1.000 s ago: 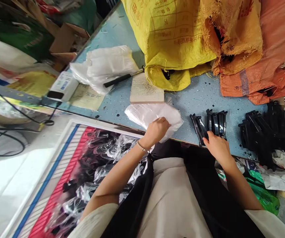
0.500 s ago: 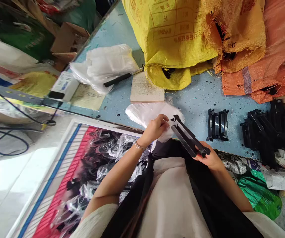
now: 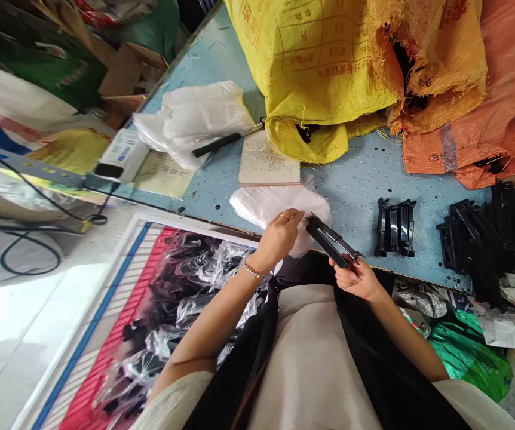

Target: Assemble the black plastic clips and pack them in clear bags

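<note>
My right hand [image 3: 356,279] is closed round the lower end of a pair of long black plastic parts [image 3: 329,239], which slant up to the left. Their upper tips reach the stack of clear plastic bags [image 3: 257,203] at the table's front edge. My left hand [image 3: 281,237], with a bracelet on its wrist, pinches a plastic bag from that stack, right beside the tips. Whether the tips are inside the bag's mouth I cannot tell. More black plastic parts [image 3: 395,227] stand side by side on the table to the right.
A heap of black parts [image 3: 477,233] lies at the right. Yellow [image 3: 329,77] and orange sacks [image 3: 432,143] fill the back. A black-handled tool [image 3: 217,144] rests by a wooden block [image 3: 269,167]. Below left, a red-lined crate [image 3: 100,352] holds bagged black parts.
The black parts have turned and drawn closer to my left hand, their tips now at the bags. My right hand has shifted slightly left; my left fingers have closed on the bag.
</note>
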Available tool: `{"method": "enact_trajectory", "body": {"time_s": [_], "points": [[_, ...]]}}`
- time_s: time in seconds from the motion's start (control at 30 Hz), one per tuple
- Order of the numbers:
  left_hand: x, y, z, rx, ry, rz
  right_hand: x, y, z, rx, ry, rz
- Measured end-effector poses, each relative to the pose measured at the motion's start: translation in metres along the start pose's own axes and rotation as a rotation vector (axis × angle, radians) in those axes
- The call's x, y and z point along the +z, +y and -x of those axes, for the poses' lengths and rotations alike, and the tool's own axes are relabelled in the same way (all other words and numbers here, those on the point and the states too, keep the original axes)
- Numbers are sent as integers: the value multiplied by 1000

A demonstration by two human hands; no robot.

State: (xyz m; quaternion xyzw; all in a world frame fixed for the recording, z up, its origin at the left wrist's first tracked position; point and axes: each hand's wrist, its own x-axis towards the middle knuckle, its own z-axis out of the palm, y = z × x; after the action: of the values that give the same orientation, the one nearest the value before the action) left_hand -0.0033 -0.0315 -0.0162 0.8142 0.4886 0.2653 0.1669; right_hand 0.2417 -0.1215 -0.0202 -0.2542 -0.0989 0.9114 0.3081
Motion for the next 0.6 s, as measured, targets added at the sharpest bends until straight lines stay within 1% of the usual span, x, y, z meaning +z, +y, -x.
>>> {"method": "enact_trajectory", "body": {"time_s": [0.07, 0.1, 0.13, 0.23, 0.3, 0.37, 0.4, 0.43, 0.5, 0.53, 0.57, 0.6], "points": [[-1, 10, 5, 69, 24, 10, -2, 1, -8, 12, -23, 6], [-2, 19, 8, 129, 29, 39, -2, 2, -12, 3, -10, 35], [-4, 29, 13, 204, 19, 81, -1, 3, -15, -30, 37, 88], [-7, 64, 27, 409, -56, 226, 6, 6, -21, -199, 273, 271], [-8, 81, 34, 444, -102, 274, 14, 7, -21, -293, 428, 450], [-13, 90, 39, 416, -108, 252, 25, 6, -16, -348, 514, 705], [-18, 91, 41, 397, -101, 230, 31, 5, -13, -360, 517, 836], [-26, 91, 45, 370, -96, 213, 36, 4, -9, -346, 478, 940], [-52, 86, 58, 288, -135, 208, 45, -1, 0, -235, 297, 1035], [-67, 81, 66, 233, -196, 220, 48, -4, 3, -167, 214, 1062], [-81, 72, 76, 169, -288, 234, 49, -7, 6, -113, 167, 1092], [-94, 60, 87, 104, -393, 231, 49, -11, 9, -86, 163, 1125]]}}
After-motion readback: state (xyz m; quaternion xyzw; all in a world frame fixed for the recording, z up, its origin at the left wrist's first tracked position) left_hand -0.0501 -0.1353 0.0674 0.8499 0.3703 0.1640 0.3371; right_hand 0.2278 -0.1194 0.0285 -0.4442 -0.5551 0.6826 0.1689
